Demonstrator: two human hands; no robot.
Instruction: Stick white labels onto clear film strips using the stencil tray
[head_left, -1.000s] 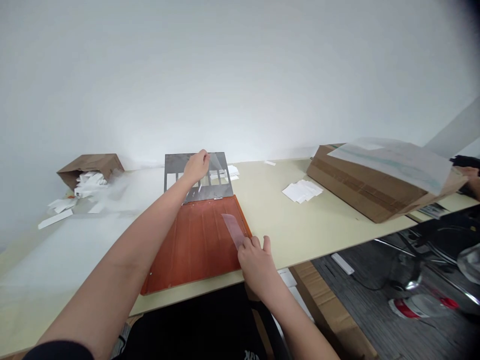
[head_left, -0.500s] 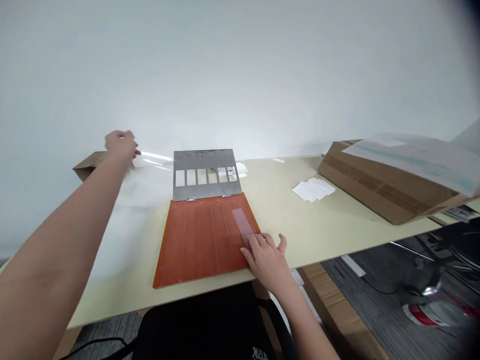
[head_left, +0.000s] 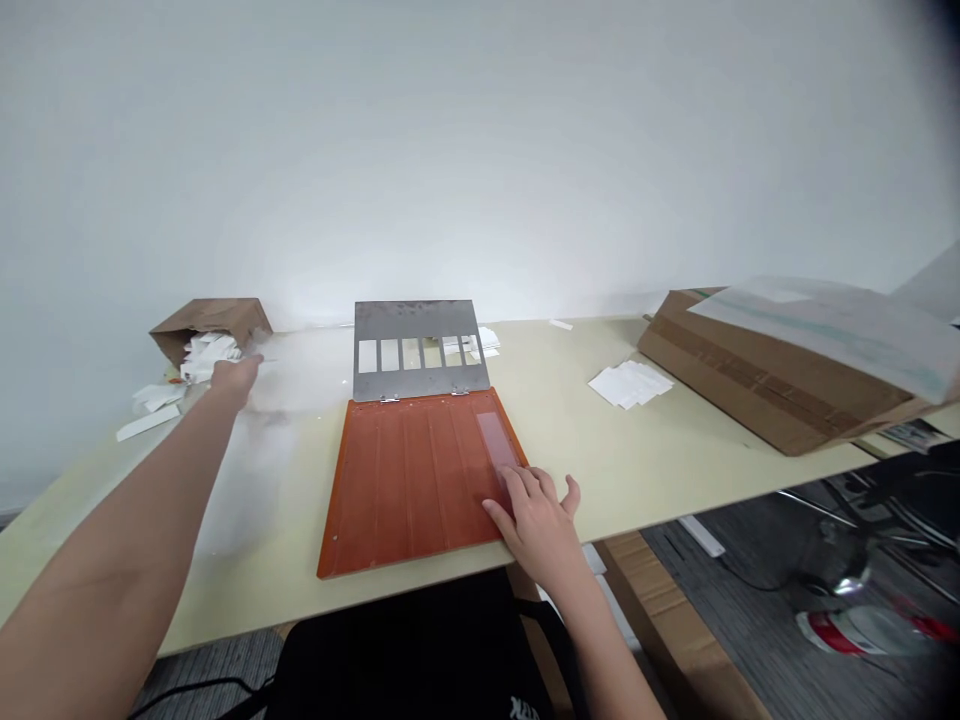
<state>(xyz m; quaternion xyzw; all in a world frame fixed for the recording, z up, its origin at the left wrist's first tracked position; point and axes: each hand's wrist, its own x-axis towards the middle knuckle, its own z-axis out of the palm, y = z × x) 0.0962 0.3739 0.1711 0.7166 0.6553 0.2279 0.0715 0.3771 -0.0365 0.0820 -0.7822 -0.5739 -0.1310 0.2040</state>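
Note:
An orange grooved board (head_left: 409, 480) lies at the table's front edge. A grey metal plate (head_left: 420, 322) with several rectangular windows is hinged to the board's far edge and tilted back. A clear strip (head_left: 495, 437) lies in the board's rightmost groove. My right hand (head_left: 536, 515) rests on the strip's near end, its fingers flat and spread. My left hand (head_left: 234, 378) reaches far left, curled on the edge of a hazy clear film (head_left: 289, 395) above the table, close to a tipped brown box (head_left: 214, 318).
White paper strips (head_left: 161, 398) spill from the brown box onto the table. A pile of white slips (head_left: 626, 382) lies to the right, beside a long cardboard box (head_left: 757, 390) topped with a plastic bag. More cardboard (head_left: 660, 610) sits below the table edge.
My left hand carried the clear film from the metal plate up and left, then down toward the table by the brown box. My right hand stayed on the strip.

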